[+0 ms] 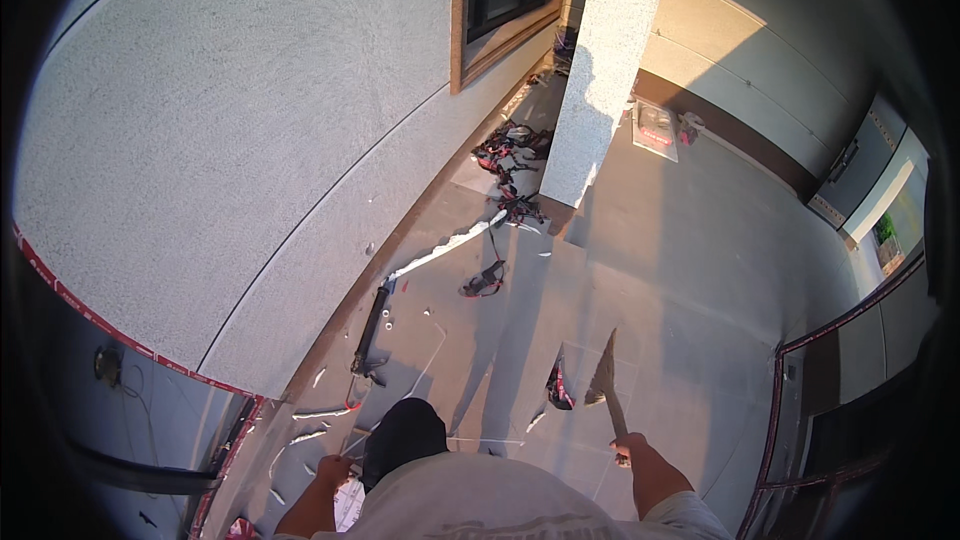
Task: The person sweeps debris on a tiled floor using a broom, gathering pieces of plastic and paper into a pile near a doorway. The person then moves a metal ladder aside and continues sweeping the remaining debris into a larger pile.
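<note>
My right hand [625, 448] is closed around the handle of a short straw-coloured broom [606, 380]. Its fan-shaped head points away from me, over the tiled floor. Just left of the broom lies a crumpled red-and-black scrap [559, 385]. Low on the left, my left hand [336, 470] is curled beside my dark-clothed knee [405, 435]; what it grips is too small to make out. A white printed sheet or bag [348, 505] shows below that hand, partly hidden by my body.
Along the left wall lie a black caulking gun [371, 330], a long white strip [445, 250] and a dark crumpled scrap [483, 281]. Tangled red-and-black scraps [512, 152] are heaped beside a pale pillar [598, 80]. A flat box [655, 130] sits by the far wall.
</note>
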The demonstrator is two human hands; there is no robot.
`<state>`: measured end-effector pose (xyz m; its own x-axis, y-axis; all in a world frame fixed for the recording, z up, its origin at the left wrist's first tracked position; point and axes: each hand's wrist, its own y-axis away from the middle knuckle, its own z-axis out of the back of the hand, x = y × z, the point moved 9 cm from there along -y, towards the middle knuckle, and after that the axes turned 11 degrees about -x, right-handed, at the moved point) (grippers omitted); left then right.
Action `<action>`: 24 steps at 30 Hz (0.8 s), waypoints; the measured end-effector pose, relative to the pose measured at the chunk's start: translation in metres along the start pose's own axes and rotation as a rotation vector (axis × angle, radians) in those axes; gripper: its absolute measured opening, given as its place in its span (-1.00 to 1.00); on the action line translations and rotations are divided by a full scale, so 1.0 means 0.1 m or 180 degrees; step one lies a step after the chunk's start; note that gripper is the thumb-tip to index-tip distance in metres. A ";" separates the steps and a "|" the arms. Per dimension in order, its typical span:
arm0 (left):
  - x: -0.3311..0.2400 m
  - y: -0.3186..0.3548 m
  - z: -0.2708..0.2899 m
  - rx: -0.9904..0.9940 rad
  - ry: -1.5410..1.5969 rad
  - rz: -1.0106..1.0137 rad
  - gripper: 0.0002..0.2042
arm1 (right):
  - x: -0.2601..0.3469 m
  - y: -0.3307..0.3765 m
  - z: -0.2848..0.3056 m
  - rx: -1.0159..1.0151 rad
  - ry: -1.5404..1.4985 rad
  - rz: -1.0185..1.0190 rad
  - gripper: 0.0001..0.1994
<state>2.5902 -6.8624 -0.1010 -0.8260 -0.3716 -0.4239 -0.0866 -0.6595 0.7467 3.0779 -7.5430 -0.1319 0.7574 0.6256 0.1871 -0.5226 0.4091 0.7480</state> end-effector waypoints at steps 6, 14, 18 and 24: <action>-1.14 -0.66 -0.48 0.0019 -0.0174 -0.0468 -0.75 | 2.89 0.54 -0.20 0.0315 -0.1148 0.0467 -0.70; -2.69 -1.81 -0.72 0.0835 -0.3358 -0.2131 -0.71 | 5.19 1.04 -1.04 0.0501 -0.0683 0.0745 -0.63; -4.58 -1.45 -0.10 0.0166 -0.0674 -0.1593 -0.75 | 6.65 1.27 -1.61 0.0906 -0.0834 0.0715 -0.74; -5.89 -0.96 0.19 -0.0362 0.0391 -0.0304 -0.80 | 8.56 0.57 -2.64 0.1336 -0.0097 0.1198 -0.76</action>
<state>3.0745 -6.5677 0.0867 -0.7422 -0.3763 -0.5546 -0.0920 -0.7625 0.6404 3.5934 -6.8086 -0.0970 0.5631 0.6551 0.5036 -0.5632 -0.1418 0.8141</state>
